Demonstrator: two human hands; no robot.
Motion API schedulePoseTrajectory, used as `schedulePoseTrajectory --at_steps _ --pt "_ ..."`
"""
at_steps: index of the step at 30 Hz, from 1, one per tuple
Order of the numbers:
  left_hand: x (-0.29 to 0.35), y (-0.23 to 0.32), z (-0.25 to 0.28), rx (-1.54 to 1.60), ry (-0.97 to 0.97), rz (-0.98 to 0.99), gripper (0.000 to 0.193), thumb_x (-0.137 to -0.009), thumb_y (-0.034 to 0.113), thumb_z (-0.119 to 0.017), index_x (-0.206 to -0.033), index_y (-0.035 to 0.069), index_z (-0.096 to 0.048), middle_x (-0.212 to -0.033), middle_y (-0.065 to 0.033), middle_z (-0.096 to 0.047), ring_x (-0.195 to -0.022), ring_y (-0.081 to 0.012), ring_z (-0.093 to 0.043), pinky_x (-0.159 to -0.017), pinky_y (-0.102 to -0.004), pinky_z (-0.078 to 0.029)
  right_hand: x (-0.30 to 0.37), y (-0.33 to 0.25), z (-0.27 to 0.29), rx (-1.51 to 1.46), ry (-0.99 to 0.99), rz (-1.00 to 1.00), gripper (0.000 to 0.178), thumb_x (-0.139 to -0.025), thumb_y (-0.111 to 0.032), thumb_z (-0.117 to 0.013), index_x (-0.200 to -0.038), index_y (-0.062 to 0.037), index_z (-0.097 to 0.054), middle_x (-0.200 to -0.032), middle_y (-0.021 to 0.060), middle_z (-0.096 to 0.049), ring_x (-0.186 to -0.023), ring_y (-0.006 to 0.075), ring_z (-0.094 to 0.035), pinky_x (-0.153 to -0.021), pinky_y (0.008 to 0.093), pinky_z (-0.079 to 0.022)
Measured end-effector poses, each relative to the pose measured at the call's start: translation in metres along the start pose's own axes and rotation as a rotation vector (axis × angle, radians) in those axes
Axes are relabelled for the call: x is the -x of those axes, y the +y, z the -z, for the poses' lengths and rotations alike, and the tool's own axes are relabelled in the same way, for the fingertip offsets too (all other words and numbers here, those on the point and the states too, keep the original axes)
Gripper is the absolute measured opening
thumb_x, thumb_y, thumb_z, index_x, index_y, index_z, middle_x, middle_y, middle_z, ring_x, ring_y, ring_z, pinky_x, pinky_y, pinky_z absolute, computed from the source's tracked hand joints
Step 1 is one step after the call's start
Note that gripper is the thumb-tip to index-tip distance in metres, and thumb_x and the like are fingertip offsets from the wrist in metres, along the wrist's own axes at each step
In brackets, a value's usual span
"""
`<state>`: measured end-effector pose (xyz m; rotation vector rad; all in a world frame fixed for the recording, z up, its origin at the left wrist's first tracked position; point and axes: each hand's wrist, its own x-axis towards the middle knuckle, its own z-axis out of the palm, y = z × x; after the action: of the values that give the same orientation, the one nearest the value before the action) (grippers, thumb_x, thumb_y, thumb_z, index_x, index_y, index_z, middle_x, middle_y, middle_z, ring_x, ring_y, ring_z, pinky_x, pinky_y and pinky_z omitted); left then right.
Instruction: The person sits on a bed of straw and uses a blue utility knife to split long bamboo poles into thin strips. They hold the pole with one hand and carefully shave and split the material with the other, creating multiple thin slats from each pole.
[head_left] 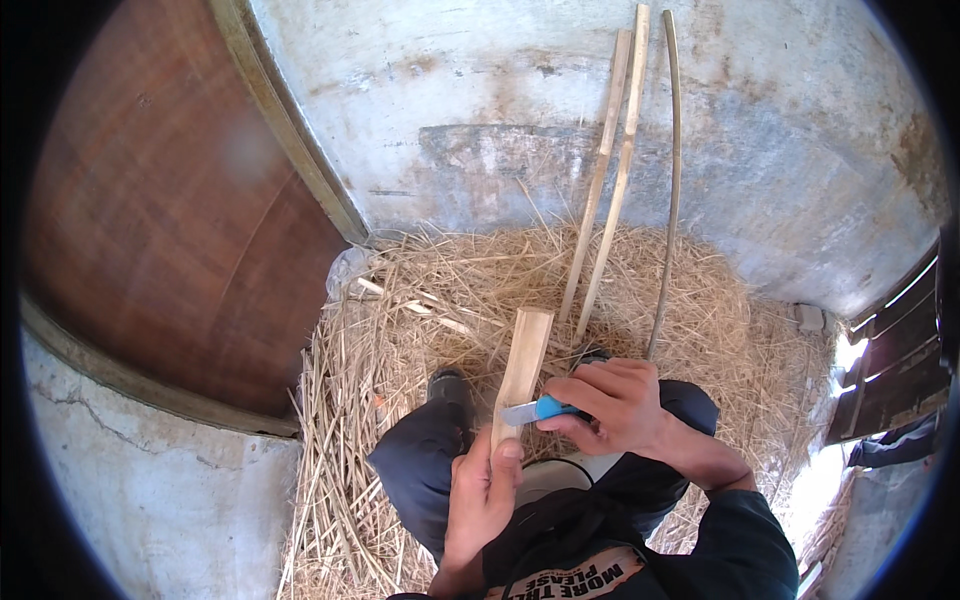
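Note:
A pale, flat piece of wood (524, 352) stands tilted up in front of me, its far end toward the wall. Wrapped round its lower end is my left hand (483, 490), with the thumb lying along the near face. My right hand (615, 405) grips the blue handle of a utility knife (553, 407). The knife's short metal blade points left and lies against the wood just above my left fingers. Whether the edge is cutting into the wood cannot be made out.
Straw (450, 260) covers the floor around my boots (450, 388). Three long wooden sticks (622, 165) lean on the pale wall (480, 90). A brown wooden door (170, 210) is at left. Dark slats (895, 345) stand at right, near another person's leg (893, 447).

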<state>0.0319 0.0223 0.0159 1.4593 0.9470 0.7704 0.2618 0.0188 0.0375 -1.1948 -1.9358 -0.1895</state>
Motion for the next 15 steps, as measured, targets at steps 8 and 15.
schedulePoseTrajectory --at_steps 8,15 --pt "0.038 -0.029 -0.005 0.201 -0.277 0.088 0.029 -0.117 0.027 -0.052 -0.109 0.001 -0.062 -0.067 0.0008 -0.056 -0.058 -0.0068 -0.052 -0.055 -0.0261 -0.041 -0.014 0.075 0.035 0.186 0.319 -0.508 0.026 -0.100 -0.029 -0.077 -0.104 -0.0037 -0.078 -0.066 0.0044 -0.063 -0.055 0.0189 -0.061 -0.053 0.0359 -0.049" --pt "0.024 -0.027 0.015 0.358 -0.272 0.262 0.039 -0.118 0.039 -0.049 -0.102 0.004 -0.059 -0.068 0.0023 -0.048 -0.056 -0.0059 -0.042 -0.050 -0.0245 -0.035 0.002 0.043 0.028 -0.083 0.262 -0.308 0.024 -0.098 -0.026 -0.078 -0.102 -0.0031 -0.076 -0.073 0.0071 -0.067 -0.058 0.0194 -0.064 -0.053 0.0334 -0.049"
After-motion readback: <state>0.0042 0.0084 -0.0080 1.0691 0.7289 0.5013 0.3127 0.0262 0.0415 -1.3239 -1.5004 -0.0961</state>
